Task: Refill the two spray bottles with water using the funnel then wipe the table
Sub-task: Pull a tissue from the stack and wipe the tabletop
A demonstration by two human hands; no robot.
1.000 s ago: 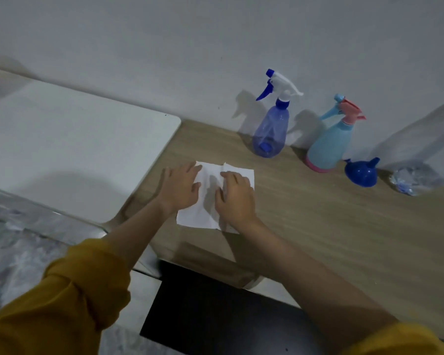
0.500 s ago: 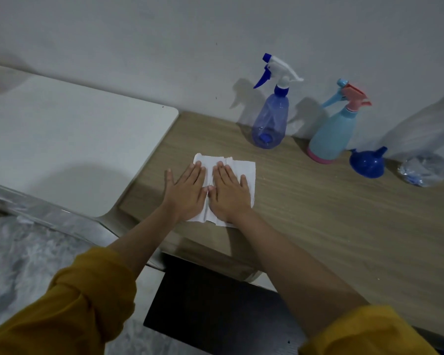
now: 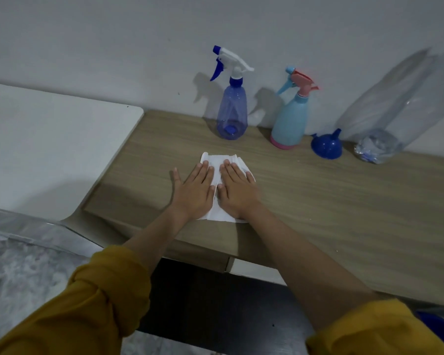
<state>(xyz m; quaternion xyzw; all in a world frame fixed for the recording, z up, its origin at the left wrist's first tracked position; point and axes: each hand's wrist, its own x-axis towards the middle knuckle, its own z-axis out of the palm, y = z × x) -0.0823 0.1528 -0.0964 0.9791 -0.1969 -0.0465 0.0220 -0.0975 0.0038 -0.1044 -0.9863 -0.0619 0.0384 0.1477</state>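
A white paper towel (image 3: 219, 162) lies flat on the wooden table (image 3: 344, 201). My left hand (image 3: 194, 192) and my right hand (image 3: 237, 190) press on it side by side, palms down, fingers straight. Behind them, against the wall, stand a clear blue spray bottle (image 3: 231, 108) with a white and blue trigger and a light blue spray bottle (image 3: 291, 119) with a pink trigger. A blue funnel (image 3: 327, 146) sits mouth down to the right of the light blue bottle.
A large clear plastic water bottle (image 3: 395, 119) leans against the wall at the far right. A white surface (image 3: 49, 149) adjoins the table on the left. Below the table's front edge lie a dark area and a marbled floor (image 3: 18, 272).
My fingers were curled on the towel a second ago; both hands now lie flat on it. The hands and towel have slid slightly away from me, toward the bottles.
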